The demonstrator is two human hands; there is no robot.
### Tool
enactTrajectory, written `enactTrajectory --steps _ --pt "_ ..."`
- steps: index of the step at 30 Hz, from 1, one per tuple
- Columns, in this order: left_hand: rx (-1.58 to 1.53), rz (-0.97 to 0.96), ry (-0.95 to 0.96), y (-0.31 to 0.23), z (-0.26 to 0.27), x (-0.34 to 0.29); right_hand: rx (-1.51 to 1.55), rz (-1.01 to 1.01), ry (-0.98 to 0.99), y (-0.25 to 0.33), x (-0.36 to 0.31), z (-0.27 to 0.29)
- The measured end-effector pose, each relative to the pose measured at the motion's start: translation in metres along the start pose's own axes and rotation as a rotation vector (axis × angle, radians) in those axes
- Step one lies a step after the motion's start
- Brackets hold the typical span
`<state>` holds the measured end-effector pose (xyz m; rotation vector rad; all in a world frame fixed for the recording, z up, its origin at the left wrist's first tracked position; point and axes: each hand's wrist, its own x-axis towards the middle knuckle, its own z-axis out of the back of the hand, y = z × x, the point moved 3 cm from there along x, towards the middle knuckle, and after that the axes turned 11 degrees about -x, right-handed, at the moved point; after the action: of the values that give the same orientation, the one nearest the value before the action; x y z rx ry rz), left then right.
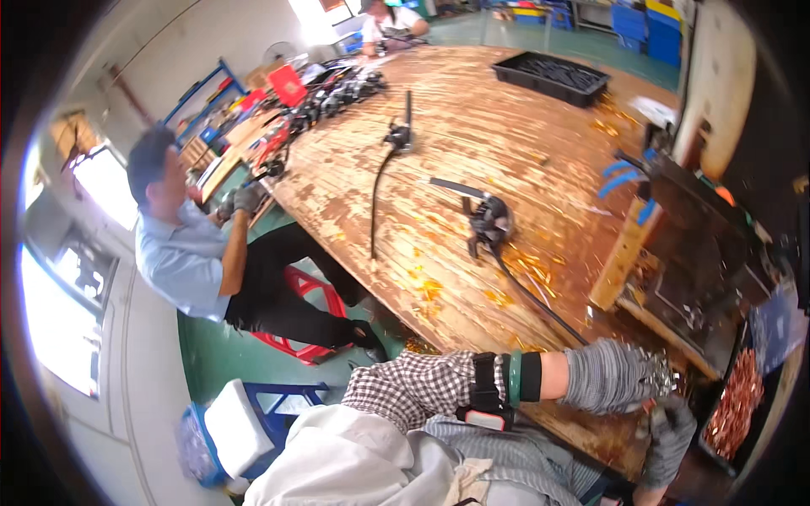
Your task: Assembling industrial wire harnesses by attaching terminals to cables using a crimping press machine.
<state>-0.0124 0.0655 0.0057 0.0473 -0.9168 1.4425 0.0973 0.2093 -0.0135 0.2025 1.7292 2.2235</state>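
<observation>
My left hand (620, 376), in a grey knitted glove, reaches across to the right edge of the table. Its fingers are lost against a shiny, cluttered patch beside the machine. Just below it is my right hand (671, 426), also gloved in grey, with its fingers curled close to the left fingertips. Whatever lies between the two hands is too small and blurred to name. A tray of copper-coloured small parts (736, 405) stands right of my hands. Nearest on the table lies a black lever-like assembly (491, 221) with a long black cable running toward my left forearm.
A second black assembly (400, 137) with a cable lies farther off. Beside my hands stands a dark bench machine (696, 244) on a wooden block. A black tray (553, 78) sits at the back; brass-coloured scraps (531, 270) litter the wooden table (329, 177). A co-worker (181, 236) sits at left.
</observation>
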Motion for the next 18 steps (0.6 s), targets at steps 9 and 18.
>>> enactTrajectory --steps 9,18 --pt "-0.079 0.192 0.354 0.049 0.042 -0.038 -0.032 -0.085 -0.068 -0.001 -0.004 -0.012" --pt "0.035 0.239 0.316 0.056 0.022 -0.046 -0.008 -0.048 -0.231 -0.011 -0.019 -0.038"
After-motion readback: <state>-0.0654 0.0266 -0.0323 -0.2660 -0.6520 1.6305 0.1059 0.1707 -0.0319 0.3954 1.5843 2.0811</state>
